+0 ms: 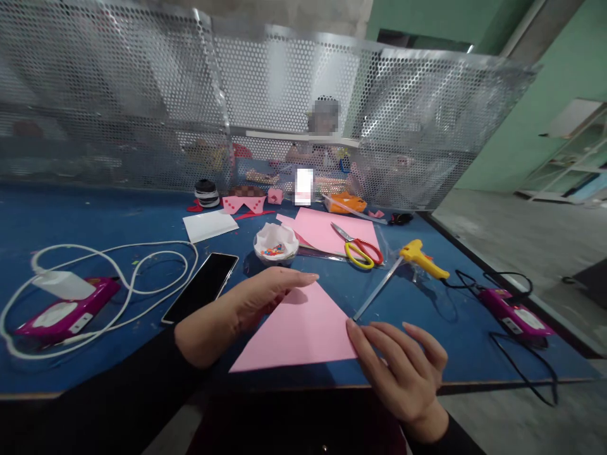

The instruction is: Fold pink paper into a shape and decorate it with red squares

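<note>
Pink paper triangle (303, 332) between both hands

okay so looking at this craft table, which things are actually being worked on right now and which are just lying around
In hand:
pink folded paper, a triangle, pressed flat by the left hand and held at its right corner by the right hand.

Lying about:
scissors
yellow glue gun
phone
white bowl
pink sheet
white paper
</note>
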Available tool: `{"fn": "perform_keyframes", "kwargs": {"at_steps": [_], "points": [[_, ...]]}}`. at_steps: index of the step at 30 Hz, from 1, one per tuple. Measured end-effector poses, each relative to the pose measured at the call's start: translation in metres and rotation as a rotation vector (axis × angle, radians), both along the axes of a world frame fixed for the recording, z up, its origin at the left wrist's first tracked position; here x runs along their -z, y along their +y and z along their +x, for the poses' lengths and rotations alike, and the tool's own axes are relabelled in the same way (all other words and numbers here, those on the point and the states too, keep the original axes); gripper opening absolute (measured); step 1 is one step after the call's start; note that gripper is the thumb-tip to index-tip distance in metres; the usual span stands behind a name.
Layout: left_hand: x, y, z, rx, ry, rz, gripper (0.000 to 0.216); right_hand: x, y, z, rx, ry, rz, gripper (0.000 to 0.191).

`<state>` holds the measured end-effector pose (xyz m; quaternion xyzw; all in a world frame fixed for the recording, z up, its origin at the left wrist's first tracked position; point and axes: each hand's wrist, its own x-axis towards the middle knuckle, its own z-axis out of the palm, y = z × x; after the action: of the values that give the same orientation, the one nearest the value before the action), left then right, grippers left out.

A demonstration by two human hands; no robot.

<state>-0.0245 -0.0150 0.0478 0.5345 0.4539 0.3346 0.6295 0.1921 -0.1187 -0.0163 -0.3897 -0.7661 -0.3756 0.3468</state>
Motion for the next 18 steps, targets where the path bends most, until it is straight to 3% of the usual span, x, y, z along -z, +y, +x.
{"fn": "perform_keyframes", "kwargs": {"at_steps": [3,7,11,13,18], "points": [[0.000,0.004,0.004,0.137,0.045,-0.169,0.032,0.000,-0.004,0.003,-0.082,0.046,-0.038,0.024],[0.002,0.007,0.004,0.250,0.026,-0.242,0.037,0.009,0.007,0.006,-0.241,0.320,-0.113,0.032],[0.011,0.020,0.001,0.481,0.097,-0.104,0.035,0.013,0.028,0.007,-0.351,0.357,-0.285,0.034],[0.012,0.028,0.000,0.511,0.140,-0.040,0.033,0.010,0.033,0.006,-0.373,0.280,-0.321,0.033],[0.001,0.042,0.000,0.505,0.211,0.101,0.026,-0.001,0.032,0.007,-0.281,0.089,-0.160,0.032]]}}
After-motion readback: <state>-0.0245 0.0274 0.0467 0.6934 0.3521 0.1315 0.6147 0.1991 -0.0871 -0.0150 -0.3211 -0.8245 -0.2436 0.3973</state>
